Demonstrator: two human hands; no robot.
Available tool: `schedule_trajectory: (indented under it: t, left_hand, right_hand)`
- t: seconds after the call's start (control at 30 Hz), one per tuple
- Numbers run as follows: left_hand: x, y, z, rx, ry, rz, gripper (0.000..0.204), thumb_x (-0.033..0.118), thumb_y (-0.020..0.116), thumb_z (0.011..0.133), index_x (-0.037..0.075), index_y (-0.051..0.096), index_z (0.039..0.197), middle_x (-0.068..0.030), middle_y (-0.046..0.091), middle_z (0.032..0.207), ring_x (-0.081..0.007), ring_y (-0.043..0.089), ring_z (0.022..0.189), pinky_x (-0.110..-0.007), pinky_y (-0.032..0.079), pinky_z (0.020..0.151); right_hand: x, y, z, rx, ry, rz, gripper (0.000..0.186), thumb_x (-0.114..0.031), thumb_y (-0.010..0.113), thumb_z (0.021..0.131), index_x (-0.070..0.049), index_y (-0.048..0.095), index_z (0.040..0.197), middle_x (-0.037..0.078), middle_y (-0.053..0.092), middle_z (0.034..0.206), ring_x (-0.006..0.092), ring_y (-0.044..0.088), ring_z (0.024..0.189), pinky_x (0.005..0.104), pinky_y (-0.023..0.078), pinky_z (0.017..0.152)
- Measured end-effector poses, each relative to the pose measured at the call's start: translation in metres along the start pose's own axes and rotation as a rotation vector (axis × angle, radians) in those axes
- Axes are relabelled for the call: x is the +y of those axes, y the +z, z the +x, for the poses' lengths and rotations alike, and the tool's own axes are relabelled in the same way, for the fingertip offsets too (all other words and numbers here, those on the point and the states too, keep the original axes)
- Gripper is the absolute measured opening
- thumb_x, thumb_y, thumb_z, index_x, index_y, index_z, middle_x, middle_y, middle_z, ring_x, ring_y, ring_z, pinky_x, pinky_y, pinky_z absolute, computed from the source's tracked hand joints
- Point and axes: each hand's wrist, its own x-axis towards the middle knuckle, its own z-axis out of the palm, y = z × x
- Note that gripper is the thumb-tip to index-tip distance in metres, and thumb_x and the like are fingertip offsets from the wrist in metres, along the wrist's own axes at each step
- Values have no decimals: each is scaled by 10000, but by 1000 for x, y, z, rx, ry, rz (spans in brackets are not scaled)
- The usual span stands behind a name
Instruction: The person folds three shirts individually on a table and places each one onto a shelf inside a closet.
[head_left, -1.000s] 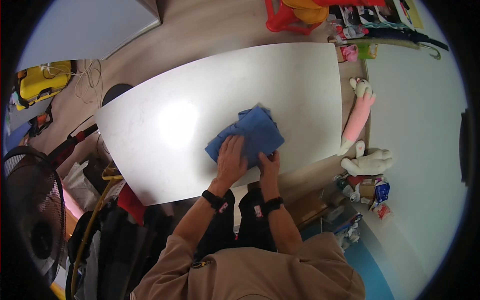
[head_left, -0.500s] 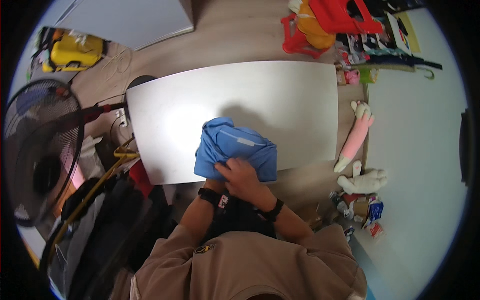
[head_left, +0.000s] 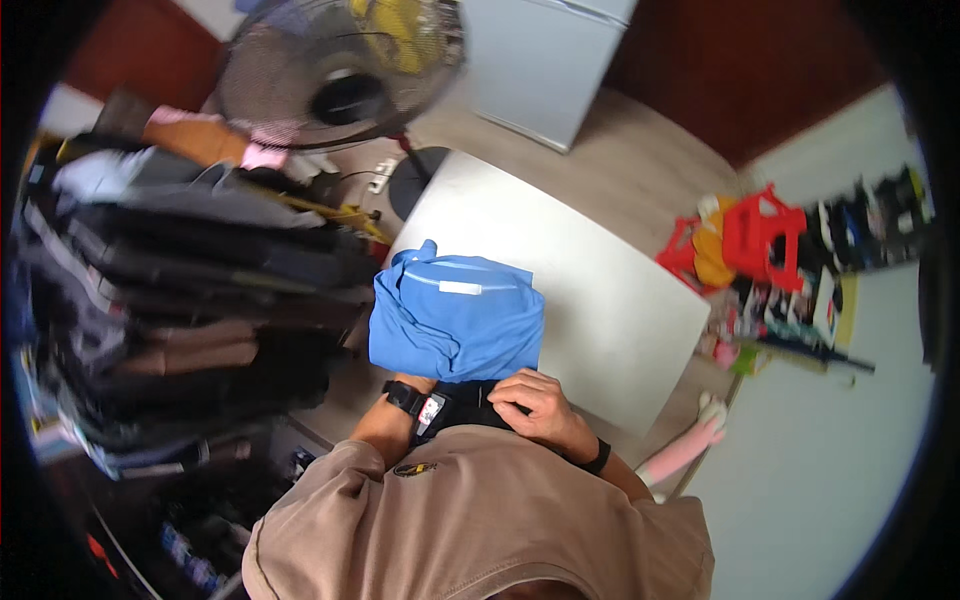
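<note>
A loosely folded blue shirt, a white label showing near its top, is raised in front of me over the near left part of the white table. My left hand holds it from underneath, with fingers hidden by the cloth and a black band at the wrist. My right hand is just below the shirt's lower right corner, beside my dark trousers, with fingers curled; I cannot make out anything inside them.
A standing fan is beyond the table at upper left. Piled dark clothes fill the left side. A white cabinet stands behind. Red stools, assorted clutter and a pink plush toy line the right side.
The blue shirt has come up from the table in my left hand. My right hand has left it, moving down and right. The view has swung toward the clothes pile.
</note>
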Motion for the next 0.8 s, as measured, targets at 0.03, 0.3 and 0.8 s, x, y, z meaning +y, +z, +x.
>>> schedule_trajectory:
  t: [0.03, 0.3, 0.8]
  left_hand:
    - [6, -9, -7, 30, 25, -18, 474, 320, 470, 976, 50, 455, 1364, -95, 532, 1307, -195, 512, 1166, -318, 410, 987]
    - [23, -81, -52, 287, 221, -212, 467, 310, 470, 976, 48, 457, 1362, -91, 534, 1304, -193, 516, 1159, -320, 415, 984]
    - [-8, -151, -117, 937, 647, -557, 454, 290, 469, 976, 45, 459, 1358, -85, 538, 1299, -189, 524, 1145, -325, 423, 978]
  right_hand:
    - [2, 5, 2, -49, -37, 3, 183, -45, 708, 755, -43, 689, 938, 117, 663, 971, 253, 638, 877, 343, 510, 756]
    - [17, 66, 66, -784, 447, 85, 535, -246, 732, 816, -16, 547, 1263, 155, 620, 1167, 235, 612, 1010, 351, 499, 854]
    - [58, 233, 161, -1322, 1068, 762, 656, -309, 709, 858, 137, 468, 1274, 201, 524, 1314, 316, 514, 1212, 456, 415, 1043]
